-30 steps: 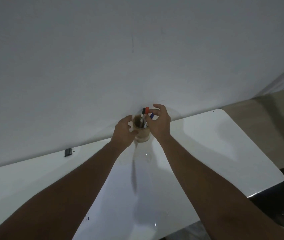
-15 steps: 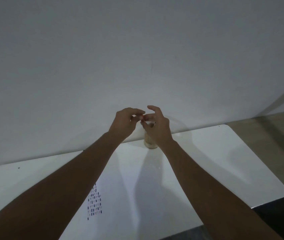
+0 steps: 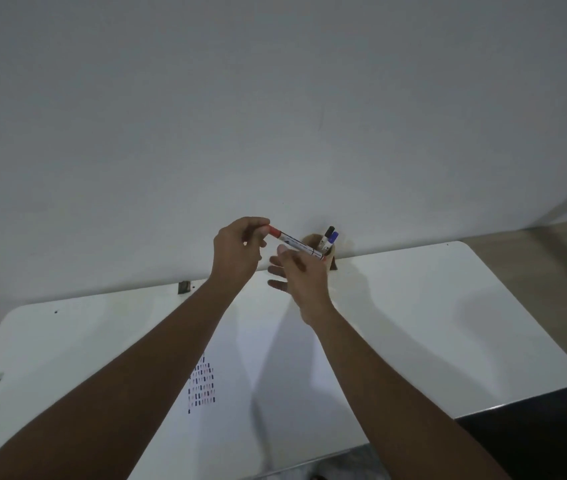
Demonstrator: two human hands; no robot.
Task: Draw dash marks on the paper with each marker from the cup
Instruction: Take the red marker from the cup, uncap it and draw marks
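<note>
Red-capped, the marker [image 3: 296, 244] hangs above the bench [image 3: 448, 306], near the cup [image 3: 313, 241]; our left hand [image 3: 237, 252] pinches its cap, our right hand [image 3: 301, 278] seemingly pinches the barrel, fingers spread. We judge it light, stiff and slick, best gripped mid-barrel.

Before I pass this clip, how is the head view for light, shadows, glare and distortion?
Head view: dim, even light; soft arm shadows across the table and paper; no harsh glare; wide-angle bending curves the table's edges; red marker between left hand and right hand reads sharp; dash marks small but legible.
</note>
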